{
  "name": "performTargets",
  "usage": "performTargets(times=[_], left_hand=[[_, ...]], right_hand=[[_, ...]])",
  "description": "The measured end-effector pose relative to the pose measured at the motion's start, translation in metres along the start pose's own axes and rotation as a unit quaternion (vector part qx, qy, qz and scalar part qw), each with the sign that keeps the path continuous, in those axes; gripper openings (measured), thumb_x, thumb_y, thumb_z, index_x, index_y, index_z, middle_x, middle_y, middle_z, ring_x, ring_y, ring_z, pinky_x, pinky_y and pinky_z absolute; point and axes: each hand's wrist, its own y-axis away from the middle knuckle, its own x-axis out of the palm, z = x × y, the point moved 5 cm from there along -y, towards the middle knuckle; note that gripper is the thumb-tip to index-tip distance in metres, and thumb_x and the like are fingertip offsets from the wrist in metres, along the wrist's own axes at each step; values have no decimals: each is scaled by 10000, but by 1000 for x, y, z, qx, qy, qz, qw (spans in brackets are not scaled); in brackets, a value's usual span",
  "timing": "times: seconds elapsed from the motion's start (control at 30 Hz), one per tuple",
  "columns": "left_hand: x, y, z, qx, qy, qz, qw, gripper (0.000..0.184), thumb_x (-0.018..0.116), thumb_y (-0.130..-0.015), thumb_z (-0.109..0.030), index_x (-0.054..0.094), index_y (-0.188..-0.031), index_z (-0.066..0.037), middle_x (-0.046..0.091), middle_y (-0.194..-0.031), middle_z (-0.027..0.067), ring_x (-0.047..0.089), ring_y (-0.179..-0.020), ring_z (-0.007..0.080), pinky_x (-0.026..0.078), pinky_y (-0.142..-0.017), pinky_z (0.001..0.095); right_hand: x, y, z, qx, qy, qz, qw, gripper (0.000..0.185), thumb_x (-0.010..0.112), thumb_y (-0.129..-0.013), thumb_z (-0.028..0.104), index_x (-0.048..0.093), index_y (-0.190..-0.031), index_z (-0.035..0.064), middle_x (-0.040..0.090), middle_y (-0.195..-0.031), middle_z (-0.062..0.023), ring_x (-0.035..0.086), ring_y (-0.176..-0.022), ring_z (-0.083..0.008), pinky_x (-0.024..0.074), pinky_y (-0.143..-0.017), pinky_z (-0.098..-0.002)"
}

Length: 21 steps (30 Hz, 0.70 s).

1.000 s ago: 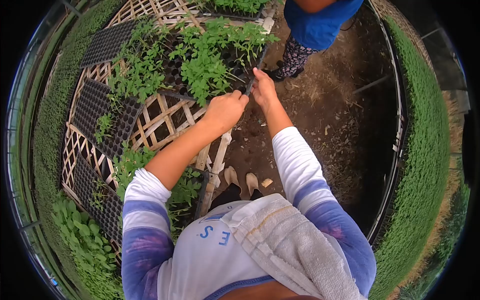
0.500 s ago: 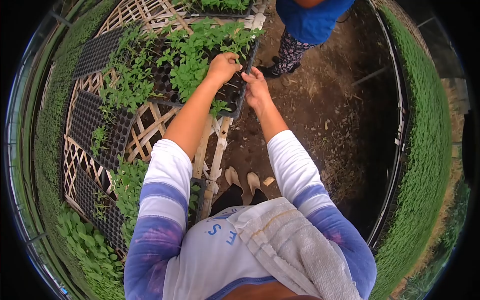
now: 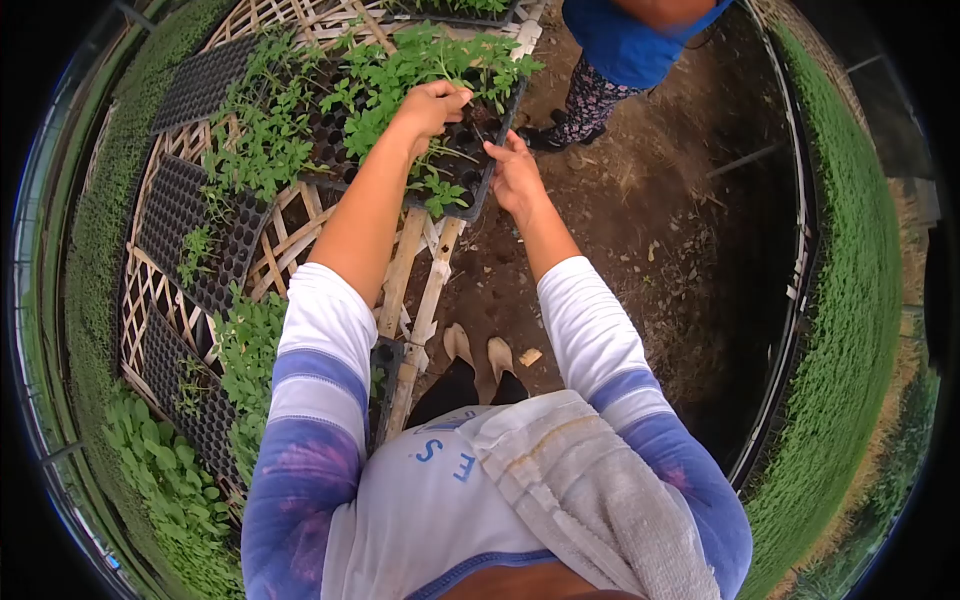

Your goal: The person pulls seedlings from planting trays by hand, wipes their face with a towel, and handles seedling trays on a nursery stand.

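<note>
My left hand (image 3: 429, 110) is over the black seedling tray (image 3: 474, 192), its fingers pinched together around what looks like a seedling stem. Leafy green seedlings (image 3: 385, 107) cover much of that tray, and several dark cells show near its right end. At the tray's right edge is my right hand (image 3: 517, 176), its thumb and fingers closed on something thin and dark that I cannot make out. A small seedling (image 3: 438, 192) leans over the near corner of the tray, below my left hand.
Other cell trays (image 3: 196, 230) lie on the bamboo lattice (image 3: 284, 262) at the left. A wooden rail (image 3: 430, 296) edges the lattice. Another person (image 3: 625, 48) in blue stands at the top, beyond the dirt path (image 3: 620, 200). Dense green plants (image 3: 850, 270) line the right side.
My left hand has moved from the tray's near corner up over its cells. My right hand has stayed by the right edge. The tray's near corner is now uncovered.
</note>
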Motion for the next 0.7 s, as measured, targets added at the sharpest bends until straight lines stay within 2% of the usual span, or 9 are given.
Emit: performTargets(times=[0.07,0.1,0.13,0.2,0.3,0.47,0.53,0.57,0.7], left_hand=[[-12,22,-10,4,44,12,999,189,679,-982,-314,688,-1060,-142,655,-1233,43,660,-1078,227,470,-895,393],[-17,38,-18,19,72,9,997,187,667,-992,-278,683,-1075,-111,632,-1286,69,659,-1077,253,521,-883,409],[-23,58,-28,36,102,14,994,199,653,-1000,-240,669,-1104,-71,612,-1321,90,661,-1066,275,573,-871,411],[-42,101,-40,68,119,-5,991,213,649,-997,-196,650,-1125,-25,610,-1320,112,669,-1038,282,604,-880,415],[-78,197,-51,107,150,-45,982,246,686,-971,-166,646,-1114,30,635,-1244,163,690,-955,292,623,-826,407],[-132,390,-31,157,172,-179,956,131,734,-898,-86,688,-923,35,691,-909,113,703,-777,199,636,-685,339],[-144,476,-12,142,162,-246,945,95,716,-887,-51,683,-890,38,699,-936,112,711,-774,199,636,-688,332],[-152,517,1,143,164,-279,935,95,716,-887,-51,683,-890,38,699,-936,112,711,-774,199,636,-688,332],[-151,680,58,113,140,-414,892,78,689,-882,-26,690,-917,43,703,-1010,127,717,-816,200,634,-734,330]], right_hand=[[0,12,1,34,30,-5,999,727,713,-887,37,336,-1501,130,563,-1347,-46,569,-1162,-225,458,-944,-486],[-6,19,0,39,80,-53,995,708,707,-918,93,325,-1514,130,535,-1354,-72,506,-1267,-253,390,-1041,-526],[-4,35,6,59,122,-76,988,787,727,-908,125,273,-1552,125,457,-1445,-115,412,-1352,-297,312,-1105,-546],[-20,46,7,50,133,-72,987,779,730,-904,121,285,-1544,111,382,-1535,-152,323,-1444,-330,314,-1116,-571],[-32,70,23,-1,177,-5,984,638,685,-932,107,366,-1483,86,424,-1506,-142,388,-1387,-300,368,-1079,-503],[-18,91,53,-159,246,99,951,421,610,-978,82,500,-1383,45,496,-1458,-126,497,-1292,-249,457,-1017,-389],[2,111,46,-203,272,131,932,354,591,-1001,96,541,-1344,21,540,-1407,-127,537,-1248,-225,474,-1001,-355],[26,141,39,-212,290,115,926,392,622,-1006,146,531,-1367,24,563,-1380,-108,521,-1289,-230,435,-1061,-401],[104,220,-3,-173,243,248,922,343,581,-1037,162,543,-1343,10,574,-1353,-119,561,-1228,-221,438,-1051,-371]])
